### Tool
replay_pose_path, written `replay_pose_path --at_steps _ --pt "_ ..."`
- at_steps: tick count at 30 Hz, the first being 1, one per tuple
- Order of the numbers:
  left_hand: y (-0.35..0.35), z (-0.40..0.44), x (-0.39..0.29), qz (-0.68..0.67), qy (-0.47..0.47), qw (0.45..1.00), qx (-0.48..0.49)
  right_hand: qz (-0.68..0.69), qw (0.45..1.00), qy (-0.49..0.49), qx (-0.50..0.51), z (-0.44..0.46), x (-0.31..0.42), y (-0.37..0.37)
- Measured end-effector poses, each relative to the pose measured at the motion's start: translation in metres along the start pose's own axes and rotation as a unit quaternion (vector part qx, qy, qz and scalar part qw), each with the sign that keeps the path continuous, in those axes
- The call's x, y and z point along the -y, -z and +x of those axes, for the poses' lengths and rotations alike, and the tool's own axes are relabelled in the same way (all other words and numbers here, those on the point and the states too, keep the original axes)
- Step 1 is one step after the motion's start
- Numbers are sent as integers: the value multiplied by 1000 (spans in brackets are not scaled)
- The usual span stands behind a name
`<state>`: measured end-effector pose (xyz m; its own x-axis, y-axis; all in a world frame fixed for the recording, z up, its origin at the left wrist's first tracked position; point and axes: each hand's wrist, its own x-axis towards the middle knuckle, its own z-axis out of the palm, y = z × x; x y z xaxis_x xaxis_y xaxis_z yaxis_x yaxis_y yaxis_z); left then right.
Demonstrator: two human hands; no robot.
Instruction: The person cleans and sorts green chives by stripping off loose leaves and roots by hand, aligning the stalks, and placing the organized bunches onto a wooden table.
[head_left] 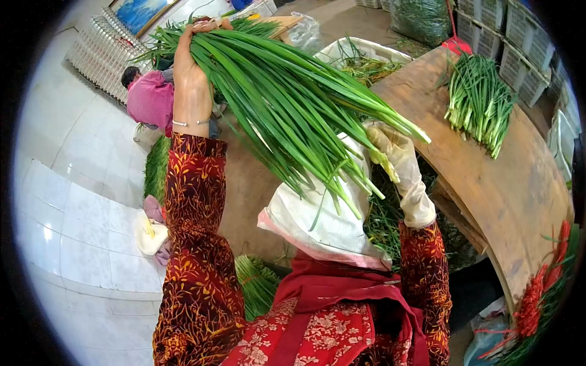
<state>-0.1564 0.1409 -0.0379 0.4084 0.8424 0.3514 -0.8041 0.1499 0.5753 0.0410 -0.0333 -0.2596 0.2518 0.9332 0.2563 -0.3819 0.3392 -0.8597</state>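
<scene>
My left hand [192, 64], bare with a bracelet at the wrist, is raised and closed around the leafy end of a bunch of garlic chives [274, 91]. The long flat leaves fan down to the right, with the pale stem ends lowest. My right hand [390, 146], in a loose cream glove, is closed at those stem ends, with yellowish stems [383, 163] sticking out of it. Its fingertips are partly hidden by the bunch. Below, a white woven sack [305, 222] covers my lap above the red apron [329, 332].
A curved wooden table [506, 177] on the right bears a bunch of chives [482, 100] and red ties [534, 299]. Trimmings fill a white crate [390, 56] behind. A tied bundle [253, 287] stands low by my left arm. Another person [151, 100] sits at the back left.
</scene>
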Motion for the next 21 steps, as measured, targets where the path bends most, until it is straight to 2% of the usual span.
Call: replay_pose_path --at_steps 2,4,6,7,8,10,12,14,15,17,20,21 --pt "4 2 -3 -19 43 999 2 -77 996 -20 -35 -16 1 6" --pt "5 2 0 -14 39 999 16 -176 974 -93 -103 -34 -15 22" --pt "2 -3 7 -13 42 999 27 -342 916 -142 -152 -52 -43 52" --pt "-6 -10 10 70 -37 997 -7 -356 901 -193 -154 -65 -65 79" --pt "-4 -7 7 54 -40 998 -19 -343 888 -262 -156 -74 -82 102" --pt "1 -4 0 38 -44 998 -30 -345 909 -156 -172 -80 -78 98" --pt "3 -1 -2 4 -2 1000 -6 -247 956 14 -159 -60 -53 74" --pt "5 2 -2 -9 -5 1000 -13 -70 991 -36 -113 -39 -4 42" --pt "7 4 -2 -9 9 1000 -1 -70 990 -32 -114 -28 3 35" --pt "13 7 -3 -19 29 999 40 30 999 12 -33 -12 11 28" --pt "9 1 -2 5 13 1000 4 45 999 1 -25 -5 11 30" --pt "-13 -21 16 127 -75 989 -29 -10 996 23 -88 -10 16 16"
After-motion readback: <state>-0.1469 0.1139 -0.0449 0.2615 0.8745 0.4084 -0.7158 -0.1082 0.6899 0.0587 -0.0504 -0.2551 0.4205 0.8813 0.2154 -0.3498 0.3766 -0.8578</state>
